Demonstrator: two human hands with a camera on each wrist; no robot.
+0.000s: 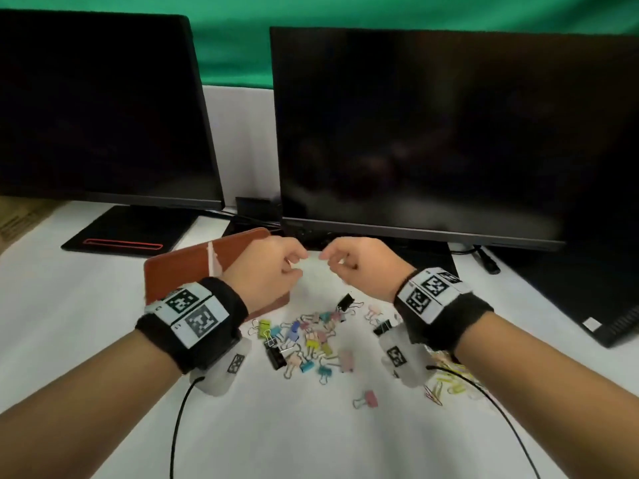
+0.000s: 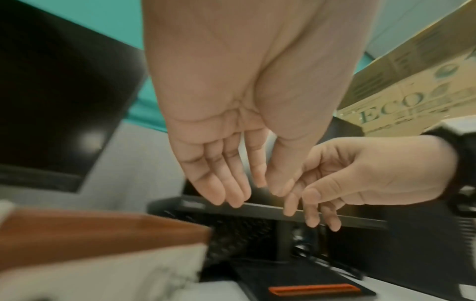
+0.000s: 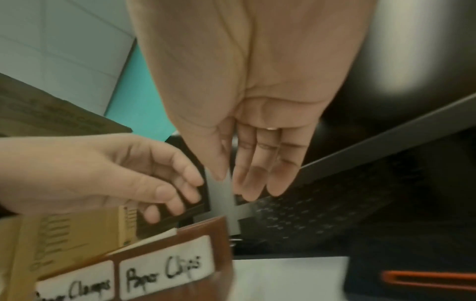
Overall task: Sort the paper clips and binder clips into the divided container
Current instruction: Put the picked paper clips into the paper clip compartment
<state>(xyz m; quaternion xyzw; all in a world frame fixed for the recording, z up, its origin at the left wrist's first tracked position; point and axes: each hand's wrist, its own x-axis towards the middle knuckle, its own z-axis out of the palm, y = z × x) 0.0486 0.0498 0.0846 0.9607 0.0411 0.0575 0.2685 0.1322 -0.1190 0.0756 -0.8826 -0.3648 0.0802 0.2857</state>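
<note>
Both hands hover side by side above the white table, fingers relaxed and holding nothing. My left hand (image 1: 294, 261) (image 2: 255, 193) is over the right end of the brown divided container (image 1: 186, 267) (image 2: 103, 234) (image 3: 206, 230). My right hand (image 1: 332, 259) (image 3: 235, 183) is just right of it, fingertips almost meeting the left's. White labels (image 3: 167, 270) on the container's front read "Paper Clips" and "Paper Clamps". A pile of coloured binder clips (image 1: 307, 337) lies on the table below the hands. Coloured paper clips (image 1: 449, 378) lie partly hidden under my right wrist.
Two dark monitors (image 1: 103, 105) (image 1: 432, 133) stand close behind the hands. A black stand base with a red slot (image 1: 117, 236) lies at the back left. A cardboard box (image 1: 20, 216) sits at the far left. One pink binder clip (image 1: 368, 399) lies apart, nearer me.
</note>
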